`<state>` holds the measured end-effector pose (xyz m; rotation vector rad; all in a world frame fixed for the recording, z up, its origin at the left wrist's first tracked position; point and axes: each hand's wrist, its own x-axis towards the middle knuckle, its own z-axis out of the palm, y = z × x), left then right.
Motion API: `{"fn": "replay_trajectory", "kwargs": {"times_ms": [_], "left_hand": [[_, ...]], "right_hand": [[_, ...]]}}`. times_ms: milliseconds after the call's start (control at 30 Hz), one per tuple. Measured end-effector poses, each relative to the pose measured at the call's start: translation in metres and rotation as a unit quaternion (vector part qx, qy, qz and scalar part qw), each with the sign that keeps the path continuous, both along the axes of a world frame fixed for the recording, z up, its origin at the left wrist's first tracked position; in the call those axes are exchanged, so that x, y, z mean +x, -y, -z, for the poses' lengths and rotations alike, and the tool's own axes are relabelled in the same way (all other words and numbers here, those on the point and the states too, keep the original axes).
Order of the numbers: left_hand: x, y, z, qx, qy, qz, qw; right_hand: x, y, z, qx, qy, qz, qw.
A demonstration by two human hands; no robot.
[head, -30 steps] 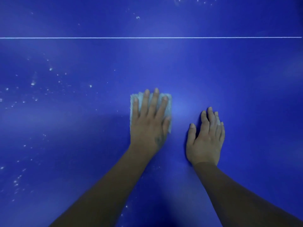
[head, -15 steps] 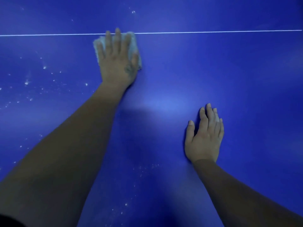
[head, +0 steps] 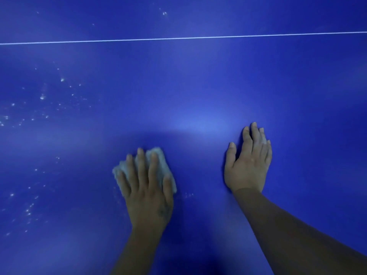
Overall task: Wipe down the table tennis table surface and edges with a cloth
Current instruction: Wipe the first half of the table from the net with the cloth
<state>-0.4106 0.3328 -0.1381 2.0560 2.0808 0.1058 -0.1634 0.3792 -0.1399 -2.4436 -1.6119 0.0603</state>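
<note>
Blue table tennis table filled the view. Half a second earlier the left hand had pressed the pale cloth at the white line toward 12 o'clock. Now both lay drawn back toward 6 o'clock, with straight, spread fingers flat on the cloth and hiding most of it. The right hand stayed flat at its 3 o'clock, fingers released. Blurred white specks dotted 9 o'clock.

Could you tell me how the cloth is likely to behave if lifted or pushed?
The cloth bunches unevenly under the left hand, so it is probably floppy. Pushed flat, it likely slides easily over the smooth table.
</note>
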Motion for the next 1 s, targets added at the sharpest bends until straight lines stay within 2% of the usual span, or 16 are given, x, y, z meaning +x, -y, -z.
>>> {"fn": "replay_trajectory", "kwargs": {"times_ms": [133,233,333,433,600,667,800,900,1000], "left_hand": [[0.032,-0.094,0.005,0.049,0.008,-0.002,0.999],[0.065,-0.127,0.007,0.050,0.021,0.021,0.998],[0.078,-0.102,0.011,0.059,0.029,0.067,0.996],[0.075,-0.031,0.013,0.067,0.051,0.119,0.989],[0.059,0.084,0.006,0.036,0.069,0.145,0.986],[0.055,0.080,0.006,0.039,0.072,0.148,0.986],[0.055,0.003,0.002,0.063,0.072,0.145,0.985],[0.047,-0.038,0.000,0.049,0.055,0.121,0.990],[0.034,-0.012,0.002,0.050,0.050,0.091,0.993]], "right_hand": [[0.000,0.000,-0.002,-0.013,-0.005,0.006,1.000],[-0.002,0.000,-0.004,-0.009,-0.007,0.006,1.000],[-0.003,0.001,-0.004,-0.009,-0.003,0.004,1.000],[-0.004,0.003,-0.004,-0.010,-0.002,0.003,1.000],[-0.005,0.006,-0.013,-0.034,-0.009,-0.021,0.999],[-0.007,0.017,-0.017,-0.031,0.000,-0.060,0.998],[-0.018,0.066,-0.017,0.010,0.029,-0.145,0.989],[-0.024,0.102,-0.015,-0.003,0.036,-0.153,0.988],[-0.030,0.124,-0.008,-0.022,0.032,-0.142,0.989]]}}
